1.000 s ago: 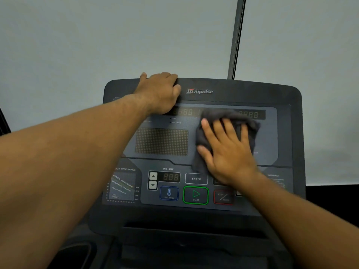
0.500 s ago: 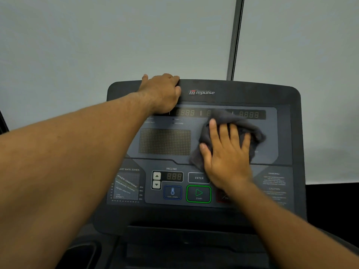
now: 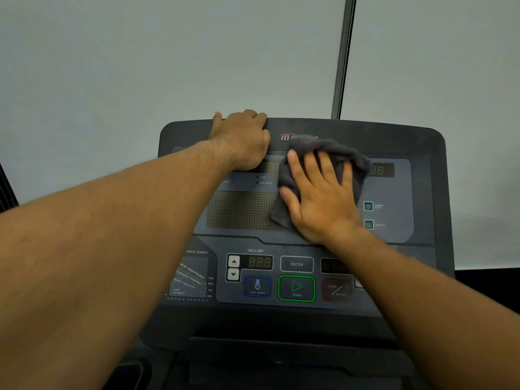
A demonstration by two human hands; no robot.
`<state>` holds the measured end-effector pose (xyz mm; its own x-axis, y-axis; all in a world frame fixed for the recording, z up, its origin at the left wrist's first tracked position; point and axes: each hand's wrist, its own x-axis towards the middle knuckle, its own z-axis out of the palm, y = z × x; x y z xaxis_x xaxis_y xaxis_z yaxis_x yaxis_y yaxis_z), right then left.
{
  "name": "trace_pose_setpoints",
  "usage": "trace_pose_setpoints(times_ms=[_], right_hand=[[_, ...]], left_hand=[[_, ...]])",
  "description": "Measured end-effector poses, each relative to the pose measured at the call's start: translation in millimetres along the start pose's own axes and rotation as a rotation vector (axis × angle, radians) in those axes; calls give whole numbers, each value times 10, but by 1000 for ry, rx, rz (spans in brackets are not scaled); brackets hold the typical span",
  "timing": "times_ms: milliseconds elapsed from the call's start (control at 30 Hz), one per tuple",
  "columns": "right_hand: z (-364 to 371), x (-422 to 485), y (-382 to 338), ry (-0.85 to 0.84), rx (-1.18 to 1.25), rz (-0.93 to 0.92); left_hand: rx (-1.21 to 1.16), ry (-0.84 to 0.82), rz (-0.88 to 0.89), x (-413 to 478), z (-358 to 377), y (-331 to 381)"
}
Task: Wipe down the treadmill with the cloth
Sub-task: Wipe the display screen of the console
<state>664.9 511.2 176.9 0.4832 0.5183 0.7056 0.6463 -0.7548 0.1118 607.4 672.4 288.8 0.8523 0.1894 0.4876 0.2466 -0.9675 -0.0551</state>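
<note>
The cloth (image 3: 337, 150), dark grey and bunched, is lying against the upper middle of the treadmill's console (image 3: 408, 142), covering part of the top row of readouts and reaching up to just under the logo (image 3: 285, 137). The right hand (image 3: 320, 198) is pressing it flat to the panel, fingers (image 3: 309, 170) straight and slightly spread, palm down on the cloth's lower half. One corner of the cloth is hanging past the thumb over the right end of the dot panel (image 3: 242, 209).

The left hand (image 3: 242, 139) is gripping the console's top edge just left of the logo, its fingers curling over the rim and the thumb lying on the front face. Both forearms are reaching in from below.

Below the hands, the ENTER key (image 3: 296, 264), the green START key (image 3: 296, 288) and the INCLINE readout (image 3: 259, 261) are sitting uncovered. A thin pole (image 3: 342, 57) is rising behind the console against a pale wall (image 3: 140, 66).
</note>
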Motion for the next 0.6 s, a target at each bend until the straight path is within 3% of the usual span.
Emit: trace_pose_setpoints(times_ms=[233, 500, 600], right_hand=[[-58, 447, -167, 74, 88, 253], [191, -849, -482, -35, 58, 55], [196, -901, -403, -64, 32, -40]], left_hand=[[-37, -21, 27, -21, -31, -80], [-39, -29, 46, -35, -47, -110], [-68, -15, 77, -60, -24, -133]])
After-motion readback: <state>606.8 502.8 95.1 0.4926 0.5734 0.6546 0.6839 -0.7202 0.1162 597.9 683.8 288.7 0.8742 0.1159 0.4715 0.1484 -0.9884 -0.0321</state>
